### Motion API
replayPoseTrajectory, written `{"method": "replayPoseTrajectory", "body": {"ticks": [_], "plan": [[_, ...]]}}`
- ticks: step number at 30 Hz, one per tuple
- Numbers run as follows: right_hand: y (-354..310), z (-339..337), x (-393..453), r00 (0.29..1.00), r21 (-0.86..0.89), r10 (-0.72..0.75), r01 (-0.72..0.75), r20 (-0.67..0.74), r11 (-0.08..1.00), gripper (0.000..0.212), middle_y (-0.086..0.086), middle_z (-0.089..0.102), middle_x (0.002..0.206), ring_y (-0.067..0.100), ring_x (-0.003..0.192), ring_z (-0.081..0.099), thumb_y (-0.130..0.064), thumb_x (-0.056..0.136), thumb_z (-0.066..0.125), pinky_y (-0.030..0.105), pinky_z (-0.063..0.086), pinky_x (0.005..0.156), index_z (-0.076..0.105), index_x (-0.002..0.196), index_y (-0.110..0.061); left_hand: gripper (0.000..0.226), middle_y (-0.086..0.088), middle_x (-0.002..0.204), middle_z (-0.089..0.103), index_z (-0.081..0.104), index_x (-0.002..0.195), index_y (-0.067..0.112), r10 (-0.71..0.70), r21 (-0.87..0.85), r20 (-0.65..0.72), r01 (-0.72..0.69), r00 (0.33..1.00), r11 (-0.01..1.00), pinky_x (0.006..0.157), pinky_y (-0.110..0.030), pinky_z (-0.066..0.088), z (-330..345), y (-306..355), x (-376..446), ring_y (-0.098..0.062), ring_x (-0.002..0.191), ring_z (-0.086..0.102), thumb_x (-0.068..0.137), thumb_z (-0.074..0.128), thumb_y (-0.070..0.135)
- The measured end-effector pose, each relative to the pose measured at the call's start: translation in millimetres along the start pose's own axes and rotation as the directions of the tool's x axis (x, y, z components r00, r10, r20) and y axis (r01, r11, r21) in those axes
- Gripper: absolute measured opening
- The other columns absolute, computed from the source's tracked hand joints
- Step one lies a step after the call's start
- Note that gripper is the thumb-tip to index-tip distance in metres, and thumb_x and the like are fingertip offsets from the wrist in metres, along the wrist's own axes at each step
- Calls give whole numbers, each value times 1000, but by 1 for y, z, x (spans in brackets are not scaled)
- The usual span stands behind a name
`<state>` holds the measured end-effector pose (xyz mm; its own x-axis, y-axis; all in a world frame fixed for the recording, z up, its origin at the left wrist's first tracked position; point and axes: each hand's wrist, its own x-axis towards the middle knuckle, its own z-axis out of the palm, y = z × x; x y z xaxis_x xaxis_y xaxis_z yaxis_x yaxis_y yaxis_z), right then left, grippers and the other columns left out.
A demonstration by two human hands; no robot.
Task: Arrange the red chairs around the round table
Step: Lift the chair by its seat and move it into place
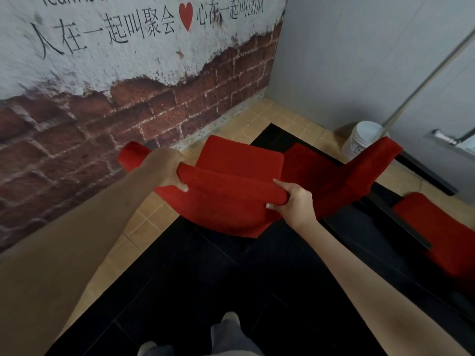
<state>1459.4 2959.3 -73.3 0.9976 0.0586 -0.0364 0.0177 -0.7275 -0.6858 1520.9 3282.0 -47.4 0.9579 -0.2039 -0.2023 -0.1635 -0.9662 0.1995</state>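
We have both hands on the top edge of the backrest of a red chair (pixel 226 201). Left hand (pixel 168 169) grip is curled over the left end of that edge, thumb on the near face; right hand (pixel 295 201) grip is pinching the right end, thumb on top and fingers wrapped under. So both grips are holding the chair, neither is spread wide. The chair sits in the room corner, straddling the edge where the black floor (pixel 218 291) meets the tan tile floor (pixel 144 222), seat cushion facing away from us toward the brick-pattern wall (pixel 102 119). A second red chair (pixel 354 173) is touching it on the right, nearer the grey wall (pixel 359 60). Part of a third red chair (pixel 442 232) shows at the right frame edge, on the black floor. A white bucket (pixel 359 140) stands on the tan tile against the grey wall, behind the second chair, with a pole (pixel 424 80) leaning over it. No table visible from here.
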Motion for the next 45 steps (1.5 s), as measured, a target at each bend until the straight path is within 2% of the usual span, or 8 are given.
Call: {"method": "replayPoseTrajectory", "body": {"ticks": [7,12,20,27,32,36,40,45], "plan": [[-2,1,-2,1000,-47,18,-18,-2,999,73,16,59,130,28,124,53,-9,67,86,35,39,107,56,134,-9,57,17,72,50,71,100,21,-9,-56,-14,8,1000,998,77,-29,48,1,3,-9,-14,81,58,51,91,43],[-2,1,-8,1000,-51,14,-15,-1,999,70,15,60,128,28,123,54,-7,67,86,33,39,106,58,131,-9,50,12,72,56,71,92,20,-9,-70,19,10,1000,997,76,-34,53,4,3,-24,-14,77,60,54,90,46],[-19,16,-22,999,2,-24,24,24,1000,68,15,60,128,28,123,54,-3,65,86,37,41,108,60,128,-6,66,7,95,63,68,112,18,-25,-3,54,25,998,1000,83,-32,52,9,-16,-61,-14,90,60,59,85,53],[-46,46,-38,993,16,-68,66,94,998,68,12,61,128,25,123,54,-5,65,86,22,34,100,61,128,-9,78,0,114,66,64,122,18,-128,3,69,128,989,992,92,-35,49,14,-52,-112,-18,107,60,57,85,57],[-66,67,-48,985,9,-114,114,131,993,70,11,60,128,25,123,53,-6,65,86,29,37,103,60,130,-11,72,8,101,65,66,115,22,-179,7,77,179,981,984,88,-36,52,14,-70,-152,-14,96,62,56,84,59],[-81,82,-57,976,24,-149,147,161,989,71,10,60,127,24,121,54,-6,65,87,31,40,103,60,130,-13,64,15,87,51,67,106,22,-204,33,91,201,975,979,85,-37,52,14,-83,-181,-15,95,60,57,82,60],[-97,97,-65,963,23,-196,195,185,981,69,10,62,124,23,119,56,-6,65,87,23,37,98,61,129,-12,65,10,98,62,67,108,25,-258,51,90,254,962,966,83,-33,51,16,-98,-207,-14,95,60,56,81,61],[-115,114,-74,948,43,-228,224,222,974,68,8,61,124,21,119,55,-6,66,86,21,37,98,61,129,-13,60,10,96,60,66,101,25,-308,70,83,303,948,951,82,-31,49,16,-112,-235,-11,86,53,55,82,61]]}}
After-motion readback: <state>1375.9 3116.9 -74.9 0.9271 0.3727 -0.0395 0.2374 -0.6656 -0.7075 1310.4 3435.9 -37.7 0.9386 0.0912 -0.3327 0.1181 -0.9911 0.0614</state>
